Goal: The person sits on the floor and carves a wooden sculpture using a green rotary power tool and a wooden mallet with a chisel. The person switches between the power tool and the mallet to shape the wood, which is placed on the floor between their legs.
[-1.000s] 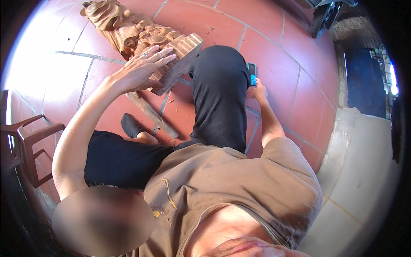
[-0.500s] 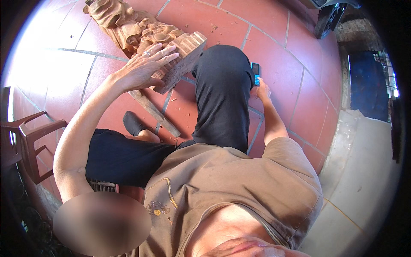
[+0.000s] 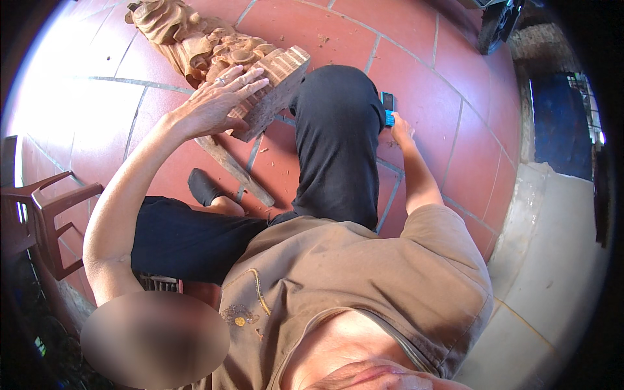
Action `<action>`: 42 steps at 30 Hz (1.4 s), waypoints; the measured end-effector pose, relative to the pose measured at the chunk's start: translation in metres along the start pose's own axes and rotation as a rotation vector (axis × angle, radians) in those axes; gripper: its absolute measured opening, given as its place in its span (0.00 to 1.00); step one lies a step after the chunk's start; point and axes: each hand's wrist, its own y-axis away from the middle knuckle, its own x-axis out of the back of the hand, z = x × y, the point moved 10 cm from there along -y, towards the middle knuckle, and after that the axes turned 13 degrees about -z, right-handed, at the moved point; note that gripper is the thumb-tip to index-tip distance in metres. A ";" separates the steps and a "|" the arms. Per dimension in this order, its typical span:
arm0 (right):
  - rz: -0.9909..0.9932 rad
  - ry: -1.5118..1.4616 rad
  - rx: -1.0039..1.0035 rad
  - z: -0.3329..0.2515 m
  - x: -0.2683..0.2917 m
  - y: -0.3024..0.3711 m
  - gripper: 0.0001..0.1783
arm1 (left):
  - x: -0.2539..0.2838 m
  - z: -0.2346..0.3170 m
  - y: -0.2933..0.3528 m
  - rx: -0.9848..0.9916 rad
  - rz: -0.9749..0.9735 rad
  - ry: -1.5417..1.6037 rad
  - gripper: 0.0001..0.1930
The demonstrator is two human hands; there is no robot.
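Note:
My left hand (image 3: 224,97) lies with its fingers stretched over the base end of a carved wooden figure (image 3: 201,49) that rests on the floor at the upper left. A ring shows on one finger. Under the hand, the base has a grooved, stepped edge and a rough, darker end face. Beyond my raised knee on the right, my right hand (image 3: 402,130) is closed at the lower end of a small blue keypad phone (image 3: 388,102) with a dark screen. My knee covers a little of the phone's left side, and most of that hand's fingers are hidden.
A rough wooden stick (image 3: 237,172) lies between the carving and my legs. Wood chips dot the red tiled floor (image 3: 448,136). A brown plastic stool (image 3: 62,208) stands at the left. At the upper right is a wheel (image 3: 497,29); a pale step (image 3: 539,247) runs along the right.
The phone and my right hand have shifted very slightly toward the top of the view. My left hand stays on the carving.

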 end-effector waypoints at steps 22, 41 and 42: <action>-0.208 -0.458 0.047 -0.191 0.013 0.101 0.16 | 0.000 0.003 0.010 0.069 -0.042 -0.088 0.49; -0.168 -0.634 0.203 -0.209 0.016 0.113 0.13 | 0.004 -0.051 0.087 0.324 -0.098 0.043 0.35; -0.167 -0.647 0.218 -0.212 0.016 0.111 0.13 | -0.002 -0.055 0.094 0.350 -0.118 0.071 0.35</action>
